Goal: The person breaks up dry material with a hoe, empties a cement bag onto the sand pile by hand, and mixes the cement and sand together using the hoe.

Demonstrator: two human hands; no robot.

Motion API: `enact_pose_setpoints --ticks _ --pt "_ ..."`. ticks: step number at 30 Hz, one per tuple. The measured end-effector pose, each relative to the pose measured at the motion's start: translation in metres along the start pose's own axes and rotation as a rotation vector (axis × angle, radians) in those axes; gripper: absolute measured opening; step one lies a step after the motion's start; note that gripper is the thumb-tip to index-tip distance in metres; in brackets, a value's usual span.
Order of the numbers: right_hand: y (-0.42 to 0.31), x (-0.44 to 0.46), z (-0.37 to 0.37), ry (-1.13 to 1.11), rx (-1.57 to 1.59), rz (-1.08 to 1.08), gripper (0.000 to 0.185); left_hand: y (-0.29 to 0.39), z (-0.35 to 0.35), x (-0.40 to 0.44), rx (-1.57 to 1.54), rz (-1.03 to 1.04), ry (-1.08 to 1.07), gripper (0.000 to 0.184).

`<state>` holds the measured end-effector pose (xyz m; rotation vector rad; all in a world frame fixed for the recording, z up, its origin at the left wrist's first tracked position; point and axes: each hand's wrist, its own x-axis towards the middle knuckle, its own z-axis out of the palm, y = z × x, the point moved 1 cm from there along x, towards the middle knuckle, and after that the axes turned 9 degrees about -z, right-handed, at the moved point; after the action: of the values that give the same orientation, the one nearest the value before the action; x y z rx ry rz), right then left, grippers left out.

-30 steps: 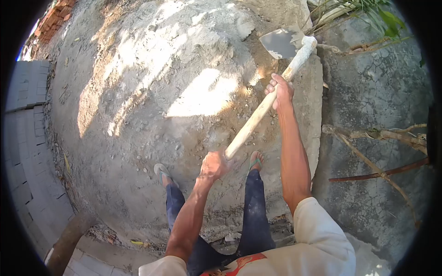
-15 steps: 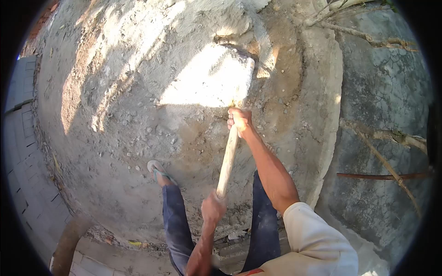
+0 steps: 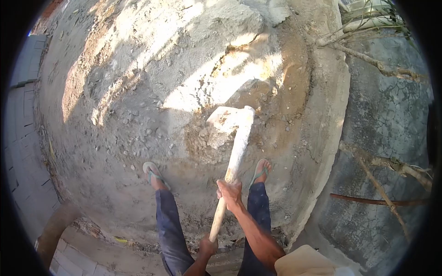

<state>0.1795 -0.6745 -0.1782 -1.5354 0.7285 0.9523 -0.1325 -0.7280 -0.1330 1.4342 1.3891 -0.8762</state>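
Note:
A hoe [image 3: 240,145] with a long pale wooden handle slants across the middle of the view. Its dirt-coated blade [image 3: 224,118] is low over the loose grey-brown soil [image 3: 198,147], seemingly against it. My right hand [image 3: 229,191] is wrapped round the handle about halfway down. Nearer my body, my left hand [image 3: 208,245] grips the handle's lower end. Both hands are closed, with the left one partly blurred.
My sandalled feet [image 3: 154,175] stand apart on the rough ground. A concrete ledge [image 3: 324,161] runs along the right, with cut branches [image 3: 396,165] and a rusty bar [image 3: 377,201] beyond it. Grey blocks [image 3: 23,152] line the left. A tree trunk [image 3: 55,232] is at lower left.
The hoe has been drawn back toward my feet, its blade leaving the sunlit patch. Both hands have moved down with it, still gripping the handle.

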Motion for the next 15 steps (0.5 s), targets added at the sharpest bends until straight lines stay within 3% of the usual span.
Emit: enact_pose_setpoints --ticks 4,7,8,10,12,14,15 --pt "-0.107 -0.013 0.055 -0.159 0.049 -0.396 0.02 0.098 -0.051 0.054 -0.053 0.083 0.006 0.032" --pt "-0.193 0.034 0.112 -0.198 -0.256 -0.888 0.023 0.186 -0.092 0.121 -0.194 0.235 0.092 0.031" --pt "-0.218 0.049 0.131 -0.198 -0.298 -0.952 0.025 0.211 -0.105 0.137 -0.226 0.268 0.108 0.03" --pt "-0.255 0.068 0.172 -0.219 -0.196 -0.741 0.023 0.236 -0.112 0.162 -0.289 0.303 0.095 0.03" --pt "-0.244 0.1 0.194 -0.25 -0.265 -0.839 0.021 0.239 -0.107 0.172 -0.35 0.332 0.091 0.03" --pt "-0.207 0.141 0.201 -0.005 -0.5 -0.844 0.02 0.222 -0.087 0.17 -0.37 0.22 -0.036 0.032" --pt "-0.19 0.15 0.198 0.03 -0.53 -0.707 0.018 0.214 -0.08 0.164 -0.308 0.148 -0.037 0.035"
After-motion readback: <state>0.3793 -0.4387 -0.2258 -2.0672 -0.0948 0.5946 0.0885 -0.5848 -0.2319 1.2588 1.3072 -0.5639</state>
